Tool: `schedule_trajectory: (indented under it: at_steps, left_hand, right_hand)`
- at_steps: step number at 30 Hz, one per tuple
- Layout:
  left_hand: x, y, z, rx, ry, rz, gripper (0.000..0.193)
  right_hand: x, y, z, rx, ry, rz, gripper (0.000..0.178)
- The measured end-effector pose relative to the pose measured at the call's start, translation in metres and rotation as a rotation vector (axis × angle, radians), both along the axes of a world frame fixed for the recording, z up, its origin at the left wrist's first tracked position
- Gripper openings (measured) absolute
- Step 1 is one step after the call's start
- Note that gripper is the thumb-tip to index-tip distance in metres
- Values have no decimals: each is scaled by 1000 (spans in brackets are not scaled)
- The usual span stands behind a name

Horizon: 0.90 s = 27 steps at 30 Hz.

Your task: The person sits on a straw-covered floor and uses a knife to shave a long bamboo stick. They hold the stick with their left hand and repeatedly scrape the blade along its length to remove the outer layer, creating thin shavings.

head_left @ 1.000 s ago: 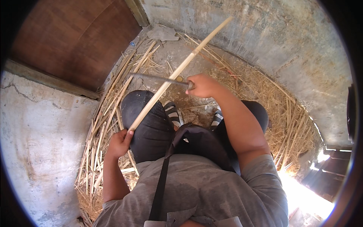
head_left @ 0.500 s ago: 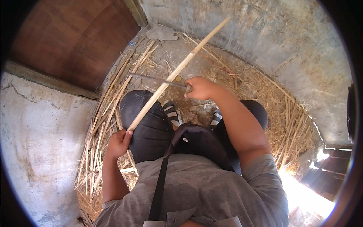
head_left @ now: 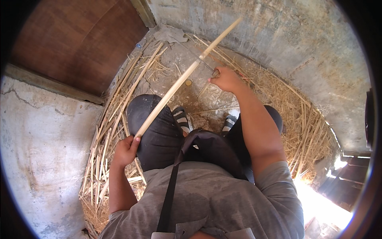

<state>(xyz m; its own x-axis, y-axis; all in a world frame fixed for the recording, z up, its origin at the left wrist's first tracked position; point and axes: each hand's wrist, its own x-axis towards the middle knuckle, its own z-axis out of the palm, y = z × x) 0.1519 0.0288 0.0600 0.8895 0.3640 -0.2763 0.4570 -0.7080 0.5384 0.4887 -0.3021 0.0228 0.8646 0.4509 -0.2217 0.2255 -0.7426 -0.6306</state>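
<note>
A long pale bamboo strip [head_left: 181,81] slants from my left knee up toward the far wall, with a node ring near its far part. My left hand [head_left: 126,150] is closed around its near end beside my left knee. In my right hand [head_left: 226,79], the fingers are wrapped round the handle of a long thin-bladed knife [head_left: 205,65]. Its dark blade crosses the strip close to the node and points toward the far left. Whether the edge bites into the strip cannot be made out.
Split bamboo strips [head_left: 115,123] lie heaped along the left wall. Fine shavings [head_left: 274,97] and more strips pile up on the right. A brown wooden panel [head_left: 79,44] stands at the far left, and a concrete wall [head_left: 270,36] curves behind. My sandalled feet are between my knees.
My right hand has moved away from me and slightly right, carrying the knife farther along the strip to near the node. The left hand and the strip stay nearly in place.
</note>
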Motion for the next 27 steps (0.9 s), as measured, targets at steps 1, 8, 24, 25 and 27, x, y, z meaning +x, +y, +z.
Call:
schedule_trajectory:
  at_steps: [1, 8, 24, 25, 27]
  left_hand:
    - [0, 0, 0, 1, -3, -6, 54]
    - [0, 0, 1, 7, 6, -6, 53]
    - [4, -3, 7, 8, 15, -14, 49]
    - [4, -1, 7, 21, 20, -19, 49]
    - [2, 0, 8, 41, 28, -24, 50]
  right_hand:
    - [0, 0, -1, -3, -15, 24, 57]
    - [-39, 33, 7, -35, -25, 455, 58]
    - [-16, 12, -12, 5, -130, 166, 67]
    - [-26, 21, -12, 0, -132, 292, 65]
    - [-44, 39, -2, -53, -89, 485, 61]
